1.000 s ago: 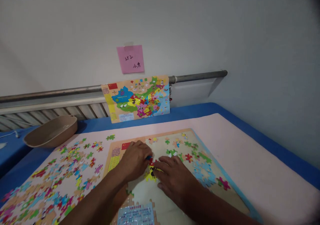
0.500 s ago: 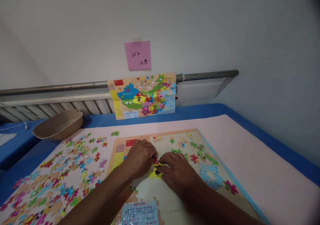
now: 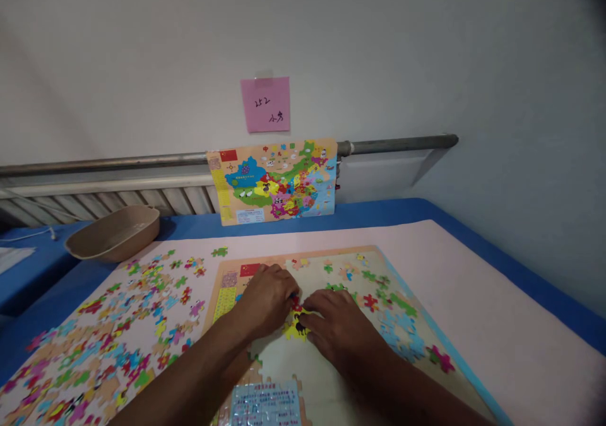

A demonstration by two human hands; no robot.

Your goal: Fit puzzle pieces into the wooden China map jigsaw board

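Toward the near edge of the cream, rectangular puzzle board (image 3: pixel 284 364), left of its middle, lies a pale-blue, jigsaw-cut text panel (image 3: pixel 266 404). Farther in, a flat yellow jigsaw section printed with a black horned animal (image 3: pixel 295 330) meets, or nearly meets, a small red jigsaw piece (image 3: pixel 296 304) on its far side. The right hand (image 3: pixel 338 325), fingers loosely parted, touches the section's right side; the left hand (image 3: pixel 266 296) is narrow, fingertips gathered at the red piece, though its grip cannot be told. Sound technique: steady the section, align tab with socket, press straight down. Beyond the far edge, an upright, multicoloured paper map (image 3: pixel 279 186) permits colour checking.
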